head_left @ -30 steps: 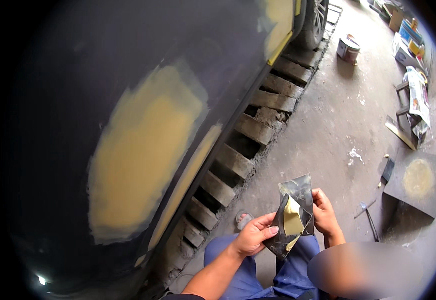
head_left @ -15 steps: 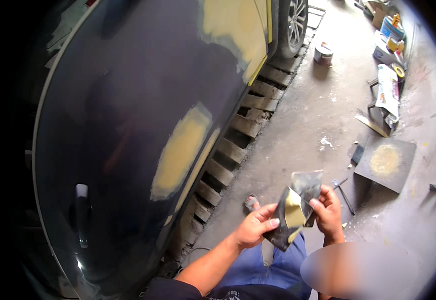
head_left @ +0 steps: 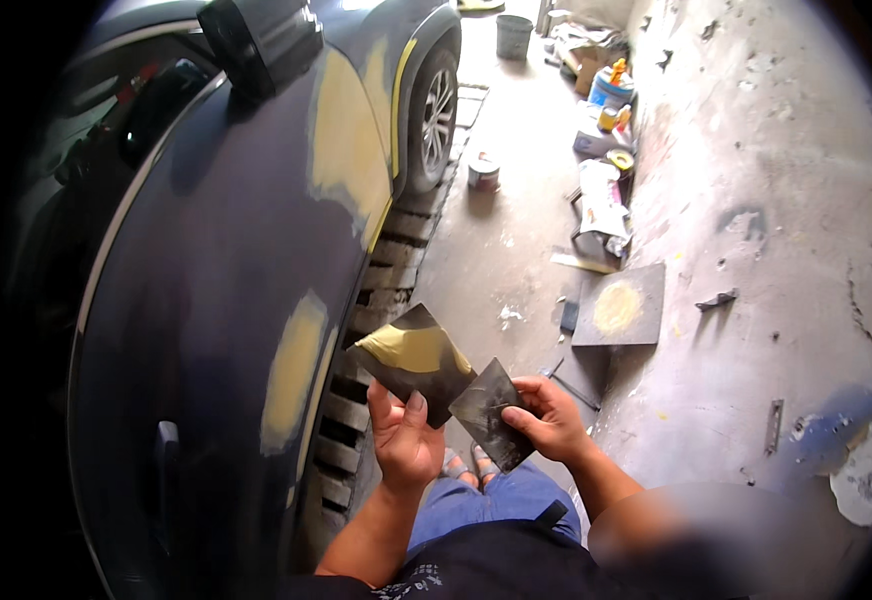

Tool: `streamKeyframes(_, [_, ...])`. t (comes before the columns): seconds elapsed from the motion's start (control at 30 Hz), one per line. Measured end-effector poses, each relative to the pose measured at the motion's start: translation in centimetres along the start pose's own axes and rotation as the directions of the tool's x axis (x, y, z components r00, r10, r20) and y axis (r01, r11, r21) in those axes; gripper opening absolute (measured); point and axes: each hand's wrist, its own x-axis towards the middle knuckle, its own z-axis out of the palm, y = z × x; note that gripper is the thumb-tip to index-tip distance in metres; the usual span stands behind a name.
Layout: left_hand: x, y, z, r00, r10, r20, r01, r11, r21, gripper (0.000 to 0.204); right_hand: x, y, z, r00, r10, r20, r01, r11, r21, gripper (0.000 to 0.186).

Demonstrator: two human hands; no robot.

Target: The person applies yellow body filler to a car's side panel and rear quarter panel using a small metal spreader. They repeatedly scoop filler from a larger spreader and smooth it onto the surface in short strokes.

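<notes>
My left hand (head_left: 406, 445) grips a dark flat putty spreader (head_left: 434, 388) from below, thumb against its face. A thick smear of yellow filler putty (head_left: 406, 350) lies across that blade. Between the thumb and fingers of my right hand (head_left: 551, 420) is a second dark spreader (head_left: 488, 415), its face streaked and mostly bare. Its left corner meets or overlaps the left spreader; contact is unclear. To the left stands a dark car door (head_left: 206, 270), with a dried yellow filler patch (head_left: 293, 380) low down and a larger patch (head_left: 344, 145) toward the front wheel.
A front wheel (head_left: 436, 115) stands beyond the door. On the floor are a tin (head_left: 483, 172), a grey bucket (head_left: 514, 38) and a square board (head_left: 588, 328) with a round putty stain. Tubs and packages (head_left: 611, 90) line the scuffed wall (head_left: 756, 180) at right.
The two spreaders were overlapped close together; now they are spread apart side by side, the putty-covered one raised at left. My view has swung right and up, showing more wall and the car's front.
</notes>
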Motion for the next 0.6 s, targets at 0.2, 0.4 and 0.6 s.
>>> streamKeyframes(0.2, [0.8,3.2,0.7,0.943,-0.155,0.296,0.070,0.958,0.279,0.045,2.0,-5.7,1.9,0.976,-0.219,0.003,0.219,0.975,-0.037,0.033])
streamKeyframes(0.4, [6.3,3.7,1.5,0.834,-0.311,0.455,-0.308,0.422,0.853,0.040,4.1,-11.7,-1.2,0.944,-0.329,0.013,0.329,0.941,-0.076,0.040])
streamKeyframes(0.6, [14.0,0.0,1.2,0.827,-0.498,0.260,0.338,0.811,0.478,0.042,8.9,-18.9,-7.2,0.694,-0.489,0.528,0.715,0.558,-0.422,0.055])
